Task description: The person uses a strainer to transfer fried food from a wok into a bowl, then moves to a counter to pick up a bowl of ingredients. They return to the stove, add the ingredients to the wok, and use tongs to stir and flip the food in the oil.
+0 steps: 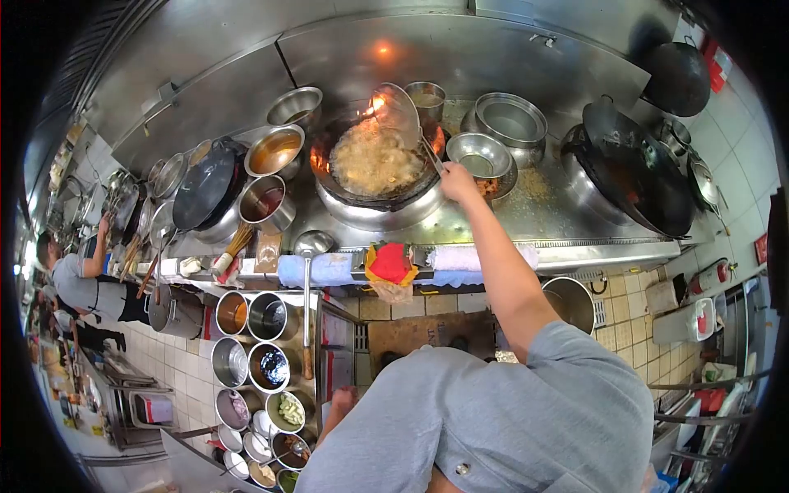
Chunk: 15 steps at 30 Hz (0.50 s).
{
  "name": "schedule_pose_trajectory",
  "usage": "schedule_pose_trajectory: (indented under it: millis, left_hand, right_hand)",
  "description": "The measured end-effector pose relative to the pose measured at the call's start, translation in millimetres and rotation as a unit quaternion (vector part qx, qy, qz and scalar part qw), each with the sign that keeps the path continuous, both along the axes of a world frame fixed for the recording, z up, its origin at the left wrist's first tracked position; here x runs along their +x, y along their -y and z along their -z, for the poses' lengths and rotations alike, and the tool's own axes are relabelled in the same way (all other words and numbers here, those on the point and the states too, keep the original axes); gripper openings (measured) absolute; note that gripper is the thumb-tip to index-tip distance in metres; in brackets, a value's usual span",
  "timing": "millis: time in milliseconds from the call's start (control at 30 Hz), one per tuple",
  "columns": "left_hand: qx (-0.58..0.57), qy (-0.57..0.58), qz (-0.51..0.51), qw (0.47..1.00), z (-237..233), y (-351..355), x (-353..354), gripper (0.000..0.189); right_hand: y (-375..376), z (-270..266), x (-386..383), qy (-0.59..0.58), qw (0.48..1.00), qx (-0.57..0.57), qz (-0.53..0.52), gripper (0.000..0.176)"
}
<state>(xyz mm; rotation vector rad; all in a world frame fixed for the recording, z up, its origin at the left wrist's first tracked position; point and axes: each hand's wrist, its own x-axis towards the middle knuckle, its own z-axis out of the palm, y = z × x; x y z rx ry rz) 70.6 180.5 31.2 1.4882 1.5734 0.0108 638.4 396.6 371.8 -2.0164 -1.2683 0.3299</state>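
Here the right hand [457, 182] is stretched out over the stove, closed around the thin handle of a large skimmer [396, 112]; the skimmer's round bowl is raised and tilted above the far side of the wok [374, 164]; the wok sits in the middle burner and is full of pale, bubbling food, with flames [375, 105] licking up at its back rim. The left hand [340, 400] hangs low beside the grey shirt [509, 419], well apart from the stove; whether its fingers are spread or closed I cannot tell. Just to the right of the wok stands a steel bowl [481, 154], near the right hand; further right a second, dark wok [637, 177] lies tilted and well apart from the first. To the left of the wok stand steel pots of sauce [274, 151]. On the front edge of the bench [575, 246] lies a red cloth [391, 263]; beside it rests a ladle [312, 244], its handle pointing down towards a cluster of round tubs [267, 366] holding ingredients. At the far left another person [78, 279] in a grey top stands at the same bench.
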Motion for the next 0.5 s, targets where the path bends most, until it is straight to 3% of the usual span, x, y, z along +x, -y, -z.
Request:
schedule_pose_trajectory:
  millis: [100,167,200,267,433,500]
  left_hand:
    - [-0.034,0.05,-0.028,0.998,-55,-33,33,0.026]
    - [-0.089,0.172,-0.198,0.961,-65,-42,47,0.018]
    - [-0.086,0.173,-0.202,0.96,-54,-43,47,0.018]
    - [-0.085,0.227,-0.175,0.954,-4,-47,38,0.014]
    - [-0.133,0.175,-0.068,0.973,-28,-13,49,0.02]
    - [0.013,-0.05,0.041,0.998,-77,0,60,0.025]
  right_hand:
    - [35,-30,-19,0.016,0.999,0.039,0.023,0.026]
    - [45,-14,-24,0.048,0.989,0.135,0.038,0.024]
    - [46,-9,-27,0.048,0.989,0.137,0.034,0.024]
    - [45,-3,-31,0.023,0.999,-0.027,0.032,0.031]
    - [-14,27,-12,-0.03,0.999,-0.022,-0.027,0.025]
    - [-12,28,-6,-0.243,0.968,-0.051,-0.049,0.022]
